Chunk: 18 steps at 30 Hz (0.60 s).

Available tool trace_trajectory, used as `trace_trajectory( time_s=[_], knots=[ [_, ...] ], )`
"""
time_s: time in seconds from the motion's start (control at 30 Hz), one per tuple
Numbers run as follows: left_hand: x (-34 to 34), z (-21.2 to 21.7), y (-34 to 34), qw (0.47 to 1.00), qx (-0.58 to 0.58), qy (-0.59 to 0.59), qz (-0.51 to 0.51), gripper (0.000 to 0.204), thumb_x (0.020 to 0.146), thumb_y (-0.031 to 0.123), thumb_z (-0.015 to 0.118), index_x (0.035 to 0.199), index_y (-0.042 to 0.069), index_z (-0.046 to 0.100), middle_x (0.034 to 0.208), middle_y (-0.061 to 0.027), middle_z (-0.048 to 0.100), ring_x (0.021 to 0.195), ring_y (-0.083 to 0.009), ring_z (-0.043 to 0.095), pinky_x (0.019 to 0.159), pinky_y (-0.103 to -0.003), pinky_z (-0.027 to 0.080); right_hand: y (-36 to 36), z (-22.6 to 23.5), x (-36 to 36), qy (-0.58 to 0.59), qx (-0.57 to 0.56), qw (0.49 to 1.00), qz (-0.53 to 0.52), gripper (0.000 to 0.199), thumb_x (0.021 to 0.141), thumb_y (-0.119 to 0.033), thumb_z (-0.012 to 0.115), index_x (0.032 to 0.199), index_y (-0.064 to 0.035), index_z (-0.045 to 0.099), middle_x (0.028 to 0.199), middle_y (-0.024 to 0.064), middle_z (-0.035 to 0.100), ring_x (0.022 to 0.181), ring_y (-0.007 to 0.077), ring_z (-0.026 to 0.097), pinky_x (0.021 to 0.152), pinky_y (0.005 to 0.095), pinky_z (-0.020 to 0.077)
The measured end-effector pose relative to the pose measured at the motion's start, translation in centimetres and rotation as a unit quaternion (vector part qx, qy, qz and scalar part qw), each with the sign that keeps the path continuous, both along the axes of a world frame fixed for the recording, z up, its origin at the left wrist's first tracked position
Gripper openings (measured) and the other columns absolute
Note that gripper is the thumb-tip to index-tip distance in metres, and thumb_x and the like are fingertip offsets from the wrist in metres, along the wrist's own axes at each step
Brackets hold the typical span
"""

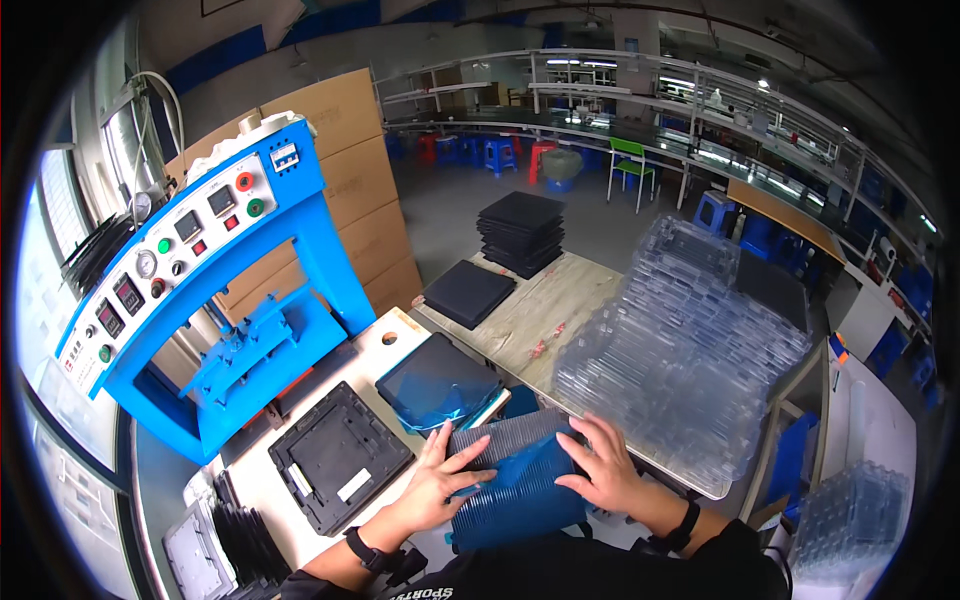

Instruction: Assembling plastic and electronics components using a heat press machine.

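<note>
Both grips are spread over one thing: the left grip (pixel 437 490) lays its parted fingers across the left side of a ribbed stack (pixel 520 505), and the right grip (pixel 603 468) rests its fingers and thumb on the stack's right side, neither closed around it. The stack sits directly in front of the person's body, beyond the near corner of the pale desk (pixel 395 325); what bears it is hidden. It is made of many thin layers whose edges show as fine, close ridges, grey toward the far end and deep blue toward the near end, with a smooth, shiny blue patch between the hands. No lettering can be made out on it.

White lettering, cut off by the lower edge, runs across the person's black shirt (pixel 500 575). A dark band circles each wrist.

Just beyond the left grip, a black panel (pixel 430 365) lies on the desk, partly covered by crinkled blue film (pixel 440 402). Beside it lies a black tray (pixel 335 450) bearing two white labels, their print too small to read. Farther left stands a blue press (pixel 325 275); its pale control panel carries a small red mark, dark characters, displays and buttons. To the right, clear plastic trays (pixel 680 345) are heaped high.
</note>
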<state>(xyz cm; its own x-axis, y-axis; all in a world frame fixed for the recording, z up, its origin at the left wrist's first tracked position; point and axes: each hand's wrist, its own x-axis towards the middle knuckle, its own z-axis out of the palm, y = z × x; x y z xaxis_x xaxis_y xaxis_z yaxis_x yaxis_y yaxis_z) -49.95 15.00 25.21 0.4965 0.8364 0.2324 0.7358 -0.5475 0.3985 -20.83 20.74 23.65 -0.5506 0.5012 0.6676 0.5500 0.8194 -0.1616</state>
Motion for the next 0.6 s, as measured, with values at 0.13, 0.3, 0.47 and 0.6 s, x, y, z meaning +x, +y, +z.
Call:
trace_trajectory(
  time_s=[0.13,0.3,0.47,0.6],
  knots=[
    [1.4,-0.1,-0.4,0.993,0.080,0.015,0.080,0.046,0.068,0.006,0.070,0.113,0.019,0.067,0.147,-0.0063,0.035,0.138,-0.0486,0.011,0.108,-0.063,0.014,0.2,-2.7,-0.7,0.147,-0.465,0.856,0.172,0.019,0.089,-0.019,0.063,0.086,-0.0003,0.060,0.084,0.0106,0.064,0.068,0.0155,0.062,0.060,0.0291,0.0512],
    [4.6,-0.2,1.4,0.953,0.234,0.177,0.072,0.046,0.068,0.012,0.063,0.114,0.015,0.065,0.149,-0.0048,0.032,0.137,-0.0428,0.023,0.104,-0.061,0.027,6.0,-3.5,-7.5,0.425,-0.715,0.489,0.263,0.031,0.096,-0.025,0.053,0.120,-0.0058,0.047,0.106,0.0057,0.060,0.093,0.0163,0.060,0.077,0.0323,0.0508],
    [4.9,1.4,1.6,0.962,0.251,0.083,0.063,0.035,0.082,0.032,0.062,0.113,0.016,0.065,0.150,-0.0058,0.030,0.137,-0.0396,0.024,0.103,-0.061,0.025,6.9,-2.9,-8.9,0.511,-0.555,0.615,0.228,0.027,0.092,-0.006,0.053,0.119,-0.0023,0.048,0.109,0.0059,0.058,0.098,0.0154,0.056,0.088,0.0302,0.0449],
    [3.3,1.0,-0.4,0.922,0.192,-0.253,0.223,0.054,0.090,0.039,0.054,0.135,0.011,0.047,0.150,-0.0195,0.023,0.140,-0.0395,0.015,0.111,-0.052,0.014,7.5,-1.4,-8.0,0.439,-0.548,0.656,0.276,0.020,0.093,-0.009,0.053,0.112,-0.0018,0.052,0.103,0.0033,0.059,0.093,0.0112,0.056,0.084,0.0276,0.0451]
  ],
)
